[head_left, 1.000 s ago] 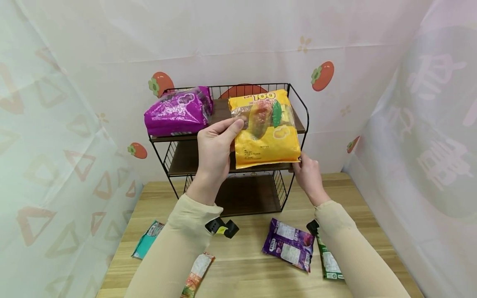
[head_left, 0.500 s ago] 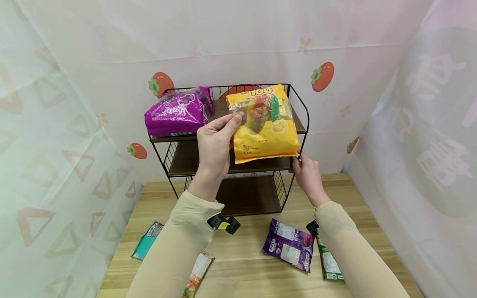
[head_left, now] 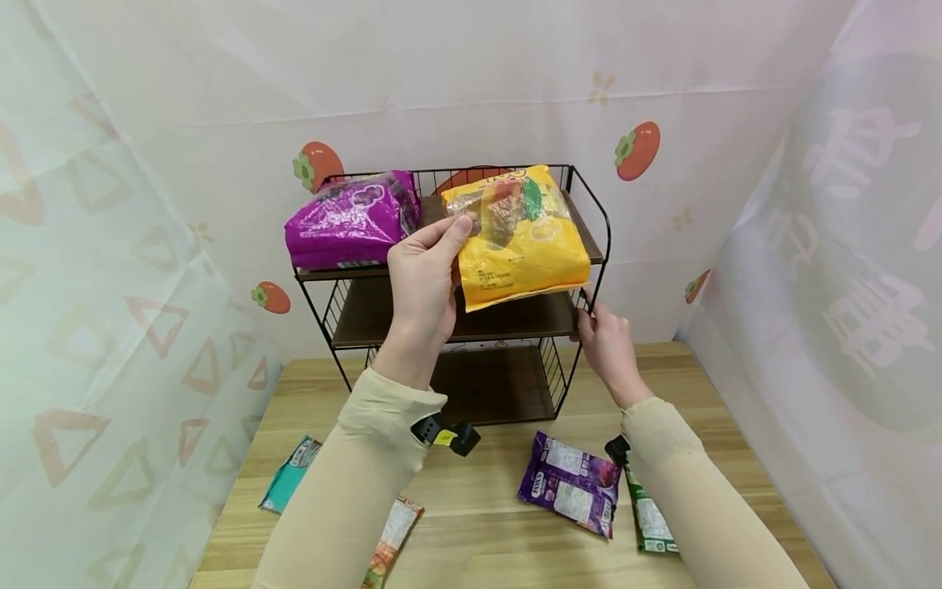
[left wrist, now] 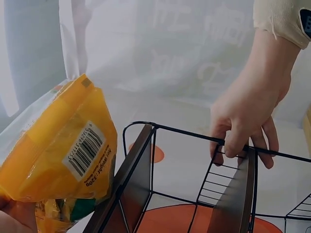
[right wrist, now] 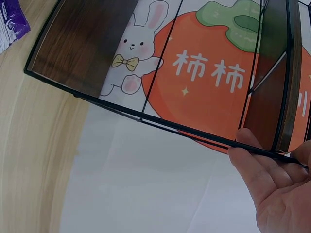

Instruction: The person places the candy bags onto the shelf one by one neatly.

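My left hand (head_left: 423, 282) pinches the left edge of a yellow candy bag (head_left: 526, 254) with a mango picture, thumb on its front. The bag overlaps the top shelf's front right part in the head view. Its barcode side (left wrist: 85, 150) faces the left wrist camera. A black wire rack (head_left: 361, 315) with brown shelves stands behind. My right hand (head_left: 609, 348) holds the rack's right side frame at the middle shelf. In the right wrist view, the fingers (right wrist: 257, 174) curl at the black frame. A magenta bag (head_left: 346, 233) lies on the top shelf's left.
On the wooden table (head_left: 478, 523) lie a purple packet (head_left: 570, 483), a green packet (head_left: 653, 519) partly under the right sleeve, a teal packet (head_left: 290, 474) and an orange-and-white packet (head_left: 393, 536) partly behind the left sleeve. Printed cloth walls (head_left: 500, 106) surround the back and sides.
The yellow bag has tilted back, its bottom edge rising, and shifted slightly left as the left hand moved up a little. The right hand has stayed on the rack.
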`<action>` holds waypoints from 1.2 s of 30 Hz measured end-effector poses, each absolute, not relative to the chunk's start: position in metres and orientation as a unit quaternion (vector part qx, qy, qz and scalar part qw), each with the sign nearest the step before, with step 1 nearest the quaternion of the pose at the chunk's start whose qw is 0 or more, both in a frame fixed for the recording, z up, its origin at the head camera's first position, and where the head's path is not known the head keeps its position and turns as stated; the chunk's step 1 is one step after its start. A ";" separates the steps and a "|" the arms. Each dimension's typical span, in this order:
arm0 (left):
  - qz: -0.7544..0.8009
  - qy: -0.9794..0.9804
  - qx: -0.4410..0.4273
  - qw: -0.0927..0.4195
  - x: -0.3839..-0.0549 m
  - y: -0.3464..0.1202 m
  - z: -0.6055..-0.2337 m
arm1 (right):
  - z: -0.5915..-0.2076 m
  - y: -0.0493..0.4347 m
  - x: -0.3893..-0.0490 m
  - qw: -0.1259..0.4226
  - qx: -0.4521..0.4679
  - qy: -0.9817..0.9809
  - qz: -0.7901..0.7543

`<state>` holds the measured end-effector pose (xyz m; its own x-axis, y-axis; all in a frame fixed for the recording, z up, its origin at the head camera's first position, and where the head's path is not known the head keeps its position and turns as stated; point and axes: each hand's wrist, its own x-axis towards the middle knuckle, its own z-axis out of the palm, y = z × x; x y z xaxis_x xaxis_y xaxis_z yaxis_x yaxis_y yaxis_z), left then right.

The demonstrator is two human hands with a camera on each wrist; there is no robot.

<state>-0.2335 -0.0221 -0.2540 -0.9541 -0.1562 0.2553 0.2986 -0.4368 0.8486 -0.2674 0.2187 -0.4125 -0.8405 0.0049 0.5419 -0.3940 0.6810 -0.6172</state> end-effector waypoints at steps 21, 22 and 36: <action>-0.848 -0.515 -0.058 0.106 -0.245 -0.021 -0.251 | -0.413 0.221 -0.267 0.262 0.098 -0.886 0.370; -0.847 -0.517 -0.057 0.107 -0.245 -0.020 -0.251 | -0.413 0.222 -0.267 0.261 0.098 -0.886 0.371; -0.837 -0.529 0.000 0.137 -0.248 -0.013 -0.251 | -0.412 0.218 -0.266 0.239 0.088 -0.886 0.388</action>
